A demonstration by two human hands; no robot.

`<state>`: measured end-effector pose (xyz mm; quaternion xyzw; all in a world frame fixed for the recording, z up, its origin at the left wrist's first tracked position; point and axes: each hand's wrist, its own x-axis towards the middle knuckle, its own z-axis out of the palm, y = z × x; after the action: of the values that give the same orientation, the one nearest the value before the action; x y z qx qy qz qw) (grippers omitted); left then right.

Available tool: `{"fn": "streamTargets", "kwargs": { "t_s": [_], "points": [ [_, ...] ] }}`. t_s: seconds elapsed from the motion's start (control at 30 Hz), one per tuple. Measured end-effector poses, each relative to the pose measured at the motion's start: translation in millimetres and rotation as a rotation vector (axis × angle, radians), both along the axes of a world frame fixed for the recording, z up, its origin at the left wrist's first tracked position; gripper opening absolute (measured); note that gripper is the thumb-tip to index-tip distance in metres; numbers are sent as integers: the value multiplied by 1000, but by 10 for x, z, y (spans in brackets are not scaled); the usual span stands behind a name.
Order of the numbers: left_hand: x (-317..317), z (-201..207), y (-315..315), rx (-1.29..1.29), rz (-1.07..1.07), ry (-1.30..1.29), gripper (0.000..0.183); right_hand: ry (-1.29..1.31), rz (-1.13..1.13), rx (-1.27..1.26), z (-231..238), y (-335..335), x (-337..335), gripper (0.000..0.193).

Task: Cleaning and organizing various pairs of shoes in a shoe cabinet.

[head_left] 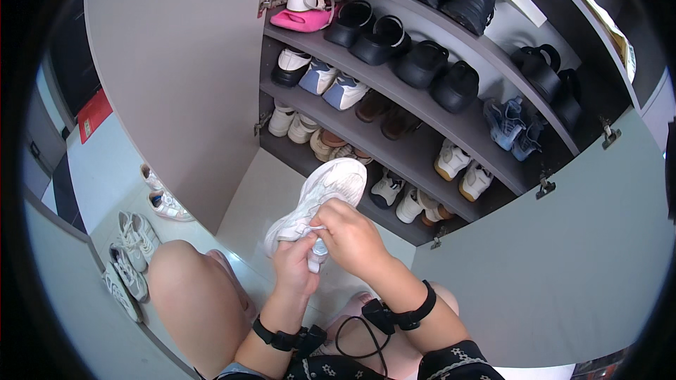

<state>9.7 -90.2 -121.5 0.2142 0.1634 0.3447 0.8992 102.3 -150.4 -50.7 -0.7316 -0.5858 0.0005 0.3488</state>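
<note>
A white sneaker (329,186) is held up in front of the cabinet, its worn sole turned toward the view and its toe pointing up. My left hand (296,267) is closed round the lower part of the shoe, thumb pressed near its edge. Against the same shoe, my right hand (348,236) is closed too, its fingertips pinched together close to the left thumb. A pale bluish-white part hangs between the two hands; what exactly the fingertips pinch is hidden. Black straps with small devices sit on both wrists.
An open shoe cabinet (394,137) fills the far side, its shelves bearing several pairs of shoes. Its left door (176,70) and right door (542,260) stand swung out. White sneakers (130,267) rest on the floor at left. A black cable (362,334) loops over my lap.
</note>
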Motion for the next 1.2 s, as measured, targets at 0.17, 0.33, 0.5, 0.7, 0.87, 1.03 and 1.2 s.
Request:
{"fn": "streamTargets", "kwargs": {
  "t_s": [0.17, 0.33, 0.5, 0.7, 0.87, 1.03, 1.2],
  "points": [
    [6, 70, 46, 9, 9, 5, 34, 16, -17, -23, -3, -33, 37, 11],
    [-9, 28, 67, 14, 8, -4, 36, 21, -37, -24, 3, -17, 13, 12],
    [3, -22, 21, 15, 8, -1, 37, 48, -8, -26, -4, -39, 26, 11],
    [8, 37, 15, 10, 29, 9, 36, 14, -31, -23, -12, -52, 26, 11],
    [34, -53, -50, -13, -12, -2, 36, 28, -8, -36, -7, -50, 33, 10],
    [-13, 6, 108, 29, 22, -13, 42, 20, -26, -28, -36, -49, 28, 11],
    [24, -26, -27, 11, 18, 28, 36, 4, -12, -15, -37, -44, 34, 12]
  ]
}}
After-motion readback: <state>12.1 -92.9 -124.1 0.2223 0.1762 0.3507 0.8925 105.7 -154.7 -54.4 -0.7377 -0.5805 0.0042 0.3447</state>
